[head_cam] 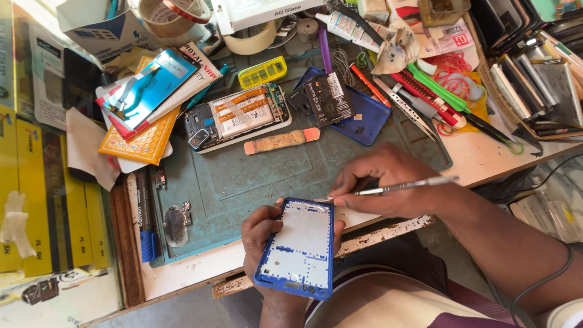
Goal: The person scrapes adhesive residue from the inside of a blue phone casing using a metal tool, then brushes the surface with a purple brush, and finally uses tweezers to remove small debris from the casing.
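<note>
While the left hand [264,234] cups the blue phone frame [297,249] over the desk [486,161] edge, the right hand [379,182] pinches metal tweezers [401,185] at its top corner — prying seems underway, needing fine, steady tip pressure.

The rectangular phone frame [297,248] is bright blue round its rim with a pale silver-white inner plate, and the thin metal tweezers [404,185] are plain silver. On the surface, the rubber work mat [243,182] is dull teal, the small ridged plastic case [262,72] yellow, and the square patterned card [141,143] orange with pale dots.
</note>
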